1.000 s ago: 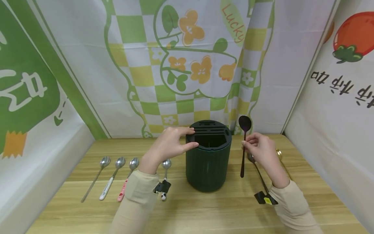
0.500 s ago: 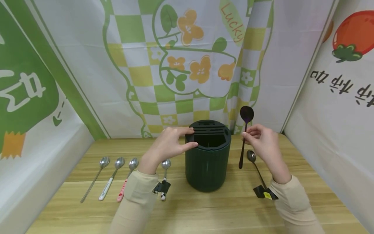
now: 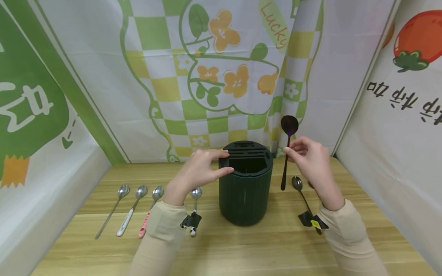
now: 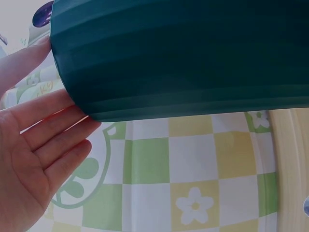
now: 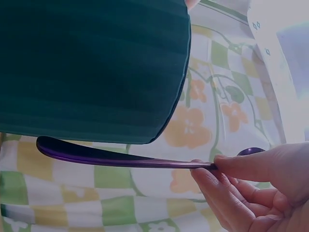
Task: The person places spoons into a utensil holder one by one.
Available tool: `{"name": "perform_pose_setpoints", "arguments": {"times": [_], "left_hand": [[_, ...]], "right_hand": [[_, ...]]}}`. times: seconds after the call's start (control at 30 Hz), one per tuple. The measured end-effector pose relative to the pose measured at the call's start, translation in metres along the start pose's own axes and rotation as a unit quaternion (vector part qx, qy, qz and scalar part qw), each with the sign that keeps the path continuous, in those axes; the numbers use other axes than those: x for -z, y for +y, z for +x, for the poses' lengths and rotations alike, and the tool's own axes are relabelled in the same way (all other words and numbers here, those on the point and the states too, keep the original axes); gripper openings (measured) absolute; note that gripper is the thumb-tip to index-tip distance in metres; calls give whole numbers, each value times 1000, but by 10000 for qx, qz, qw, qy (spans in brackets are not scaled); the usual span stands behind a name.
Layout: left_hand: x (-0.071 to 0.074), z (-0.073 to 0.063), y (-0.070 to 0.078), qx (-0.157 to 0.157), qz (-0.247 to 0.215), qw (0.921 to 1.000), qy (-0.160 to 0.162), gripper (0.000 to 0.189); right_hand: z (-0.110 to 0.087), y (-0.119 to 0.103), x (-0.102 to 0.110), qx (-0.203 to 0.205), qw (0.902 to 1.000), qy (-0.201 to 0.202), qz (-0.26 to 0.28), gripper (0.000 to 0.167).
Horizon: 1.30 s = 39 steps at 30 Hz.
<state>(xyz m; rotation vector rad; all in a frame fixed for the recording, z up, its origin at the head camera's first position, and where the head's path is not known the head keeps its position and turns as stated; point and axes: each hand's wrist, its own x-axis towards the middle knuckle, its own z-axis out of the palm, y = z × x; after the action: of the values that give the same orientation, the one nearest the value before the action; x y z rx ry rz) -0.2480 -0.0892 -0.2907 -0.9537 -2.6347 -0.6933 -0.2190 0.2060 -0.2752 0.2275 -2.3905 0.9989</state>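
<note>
A dark green ribbed utensil holder (image 3: 245, 199), with slots and a wide opening in its black top, stands upright on the wooden table. My left hand (image 3: 200, 168) rests its thumb and fingertips at the left of the holder's rim; the left wrist view shows those fingers (image 4: 53, 133) nearly straight against the wall. To the right of the holder, my right hand (image 3: 310, 161) pinches a dark purple spoon (image 3: 289, 125) by the handle between thumb and fingers. The spoon is upright, bowl up, its handle end (image 5: 63, 150) beside the holder's wall in the right wrist view.
At left lie a plain silver spoon (image 3: 112, 212), a white-handled spoon (image 3: 129, 216) and a pink-handled spoon (image 3: 150, 212). A cow-patterned spoon (image 3: 196, 193) is partly behind the left wrist strap. A dark spoon (image 3: 297, 184) lies below the right hand. A printed curtain (image 3: 207, 126) hangs behind.
My right hand has raised the purple spoon from near the table, drawing it slightly left toward the holder. The gold spoon is now hidden behind my right arm. My left hand stays at the rim.
</note>
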Motion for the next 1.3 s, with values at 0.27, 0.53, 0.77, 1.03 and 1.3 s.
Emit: {"name": "perform_pose_setpoints", "arguments": {"times": [0.27, 0.53, 0.77, 1.03, 1.3], "left_hand": [[-1, 0, -1, -56, -17, 10000, 56, 54], [-2, 1, -3, -106, 4, 9999, 83, 54], [-2, 1, -3, -98, 11, 9999, 48, 54], [-1, 1, -3, -70, 5, 10000, 59, 54], [-1, 1, -3, -37, 8, 10000, 17, 55]], "right_hand": [[5, -8, 4, 243, 9996, 155, -10, 21], [9, -16, 8, 448, 9983, 341, -160, 18], [11, -23, 10, 552, 9973, 448, -188, 19], [13, -32, 14, 643, 9961, 610, -53, 20], [17, -39, 17, 808, 9939, 737, 132, 20]]}}
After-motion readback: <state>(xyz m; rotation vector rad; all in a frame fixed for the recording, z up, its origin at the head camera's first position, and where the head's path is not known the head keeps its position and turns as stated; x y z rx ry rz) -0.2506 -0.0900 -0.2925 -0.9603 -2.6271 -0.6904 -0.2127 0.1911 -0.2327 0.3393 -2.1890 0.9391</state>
